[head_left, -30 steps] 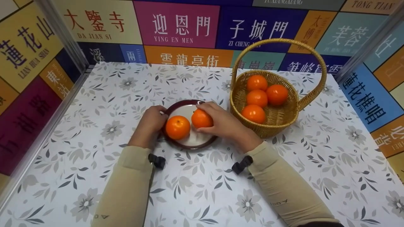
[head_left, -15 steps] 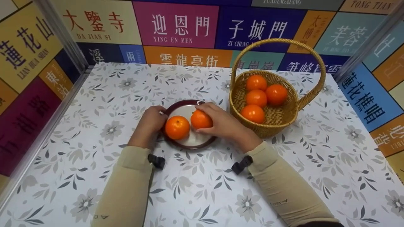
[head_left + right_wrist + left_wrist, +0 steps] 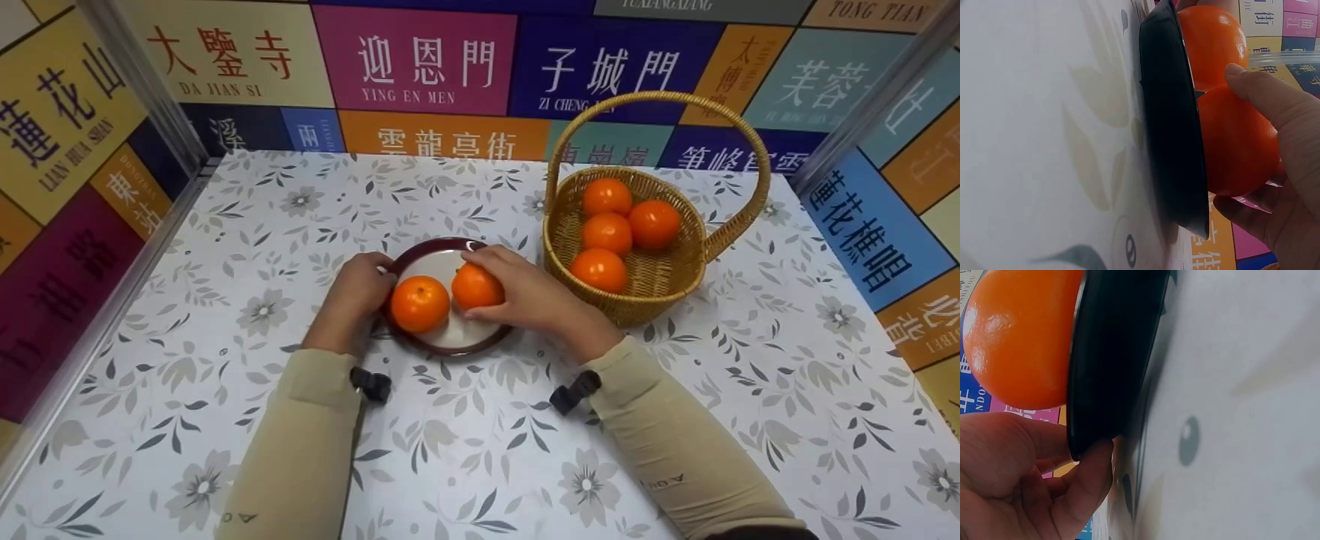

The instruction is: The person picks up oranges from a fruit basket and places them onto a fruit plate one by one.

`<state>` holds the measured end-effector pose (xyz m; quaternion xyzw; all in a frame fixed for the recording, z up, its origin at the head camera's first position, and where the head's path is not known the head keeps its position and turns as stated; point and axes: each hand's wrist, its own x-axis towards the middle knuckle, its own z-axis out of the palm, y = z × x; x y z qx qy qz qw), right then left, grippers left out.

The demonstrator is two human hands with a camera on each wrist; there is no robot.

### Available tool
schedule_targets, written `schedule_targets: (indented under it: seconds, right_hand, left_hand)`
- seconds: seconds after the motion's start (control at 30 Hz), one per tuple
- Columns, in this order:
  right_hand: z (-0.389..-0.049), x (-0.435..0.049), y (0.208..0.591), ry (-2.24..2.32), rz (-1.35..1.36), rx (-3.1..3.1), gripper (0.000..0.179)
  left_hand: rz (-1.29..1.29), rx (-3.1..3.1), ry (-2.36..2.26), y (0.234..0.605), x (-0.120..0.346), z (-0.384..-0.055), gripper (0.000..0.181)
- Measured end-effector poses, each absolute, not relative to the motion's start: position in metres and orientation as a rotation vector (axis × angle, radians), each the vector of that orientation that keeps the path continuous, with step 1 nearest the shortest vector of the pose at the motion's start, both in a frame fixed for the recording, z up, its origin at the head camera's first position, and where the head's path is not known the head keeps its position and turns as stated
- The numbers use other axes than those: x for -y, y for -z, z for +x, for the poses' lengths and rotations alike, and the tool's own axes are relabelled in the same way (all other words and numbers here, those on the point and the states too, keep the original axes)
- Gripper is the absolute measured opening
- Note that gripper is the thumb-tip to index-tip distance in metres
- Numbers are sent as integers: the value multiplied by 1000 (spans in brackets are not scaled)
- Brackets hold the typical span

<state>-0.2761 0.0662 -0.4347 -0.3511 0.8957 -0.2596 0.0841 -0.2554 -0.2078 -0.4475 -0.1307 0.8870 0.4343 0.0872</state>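
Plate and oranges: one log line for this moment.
left hand: pinches plate | right hand: holds orange | on plate: second orange | basket: four oranges

The table [image 3: 465,480] wears a white covering [image 3: 247,397] printed with grey leaves and pale, open-petalled flowers, the pattern reaching the far edge. A round plate [image 3: 469,337], cream inside with a dark maroon rim, sits on it a little beyond the middle, well in from the left edge. Towards the far right corner stands a golden-brown woven wicker basket [image 3: 649,283], upright, its tall arched handle [image 3: 664,97] rising above the far edge. Plate and basket stand near each other, apart.
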Motion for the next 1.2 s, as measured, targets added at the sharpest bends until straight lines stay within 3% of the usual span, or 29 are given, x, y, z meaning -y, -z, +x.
schedule_targets:
  seconds: [0.73,1.2]
  right_hand:
    - [-266,-78,413,734,-1152,-2738,86]
    - [-265,-105,399,698,-1086,-2819,89]
  left_hand:
    - [-327,-2692,-1230,449,209,-255,30]
    - [-423,-2604,-1288,446,206,-256,31]
